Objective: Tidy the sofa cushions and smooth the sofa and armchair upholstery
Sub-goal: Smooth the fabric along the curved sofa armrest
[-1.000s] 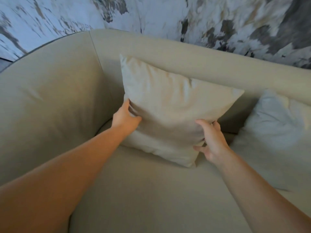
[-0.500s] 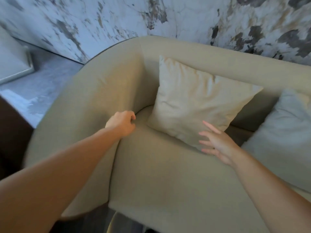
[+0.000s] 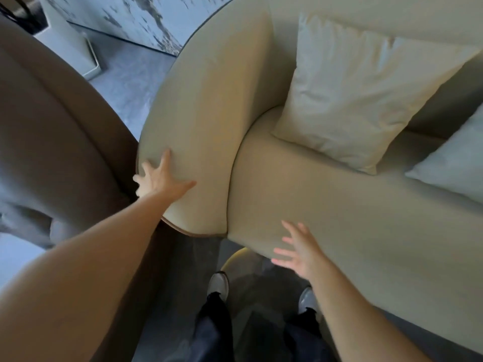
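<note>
The left hand (image 3: 159, 176) lies flat w/ fingers spread on the front end of the sofa armrest (image 3: 206, 121), palm against the fabric, nothing gripped; the thumb side reaches toward the outer edge of the arm. The right hand (image 3: 298, 250) is also spread, fingers apart, at the front edge of the seat cushion (image 3: 339, 212), approx. over its rounded corner; whether the palm really touches the fabric I cannot tell, because the hand is a bit blurred. The two hands are well apart, one on the arm and one at the seat, both holding nothing. A beige cushion (image 3: 358, 97) stands tilted in the corner of the sofa, leaning on the backrest (image 3: 379, 14), its lower corner resting on the seat. A second, paler cushion (image 3: 454, 165) is just beside it at the right edge, only partly in view. To the left of the sofa, v. near its arm, is a brown armchair (image 3: 52, 121), seen from the side. Below, the person's two shoes, left shoe (image 3: 218, 283) and right shoe (image 3: 307, 299), stand on the dark floor in front of the seat, w/ dark trousers above them.
</note>
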A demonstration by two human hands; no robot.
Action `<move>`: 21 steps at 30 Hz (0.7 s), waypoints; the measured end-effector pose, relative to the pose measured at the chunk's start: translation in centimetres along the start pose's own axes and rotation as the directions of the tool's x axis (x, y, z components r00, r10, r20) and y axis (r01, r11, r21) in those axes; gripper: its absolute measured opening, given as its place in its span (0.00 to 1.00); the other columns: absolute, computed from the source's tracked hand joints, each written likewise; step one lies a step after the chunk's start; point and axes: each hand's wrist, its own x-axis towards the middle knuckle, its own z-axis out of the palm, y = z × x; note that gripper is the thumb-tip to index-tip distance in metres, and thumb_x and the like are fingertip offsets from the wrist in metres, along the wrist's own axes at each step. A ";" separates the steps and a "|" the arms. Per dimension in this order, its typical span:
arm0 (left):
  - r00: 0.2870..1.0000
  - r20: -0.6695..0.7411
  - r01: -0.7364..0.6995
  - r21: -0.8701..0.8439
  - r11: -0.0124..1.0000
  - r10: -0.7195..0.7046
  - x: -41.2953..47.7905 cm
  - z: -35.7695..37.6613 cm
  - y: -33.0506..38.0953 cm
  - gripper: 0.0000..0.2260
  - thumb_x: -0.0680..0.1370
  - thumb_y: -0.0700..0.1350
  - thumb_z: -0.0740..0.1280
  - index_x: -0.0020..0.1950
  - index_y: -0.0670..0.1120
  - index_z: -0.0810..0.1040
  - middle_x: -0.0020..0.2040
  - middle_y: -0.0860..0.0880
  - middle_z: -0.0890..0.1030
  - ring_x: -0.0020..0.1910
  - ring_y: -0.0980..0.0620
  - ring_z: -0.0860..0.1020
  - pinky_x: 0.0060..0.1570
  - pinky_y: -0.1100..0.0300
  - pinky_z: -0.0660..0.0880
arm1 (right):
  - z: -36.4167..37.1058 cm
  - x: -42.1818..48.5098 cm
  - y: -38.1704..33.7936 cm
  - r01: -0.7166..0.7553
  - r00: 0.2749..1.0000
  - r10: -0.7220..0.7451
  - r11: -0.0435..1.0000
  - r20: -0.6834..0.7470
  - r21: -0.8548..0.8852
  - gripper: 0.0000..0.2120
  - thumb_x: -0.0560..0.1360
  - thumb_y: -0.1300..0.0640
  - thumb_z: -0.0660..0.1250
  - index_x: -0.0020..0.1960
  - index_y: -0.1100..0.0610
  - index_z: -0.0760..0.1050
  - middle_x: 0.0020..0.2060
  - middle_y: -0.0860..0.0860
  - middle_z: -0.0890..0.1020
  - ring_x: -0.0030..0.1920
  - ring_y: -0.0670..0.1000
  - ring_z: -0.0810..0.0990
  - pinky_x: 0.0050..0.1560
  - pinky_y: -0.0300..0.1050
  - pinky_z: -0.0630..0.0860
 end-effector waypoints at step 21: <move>0.915 -0.279 -0.339 -0.142 0.930 0.290 6.3 3.3 -4.9 0.49 0.60 0.80 0.60 0.76 0.66 0.46 0.79 0.49 0.50 0.65 0.38 0.60 0.49 0.42 0.77 | 24.8 6.8 5.0 -0.342 0.928 0.352 0.682 0.120 0.646 0.25 0.77 0.39 0.64 0.62 0.58 0.76 0.36 0.68 0.85 0.37 0.67 0.86 0.28 0.67 0.80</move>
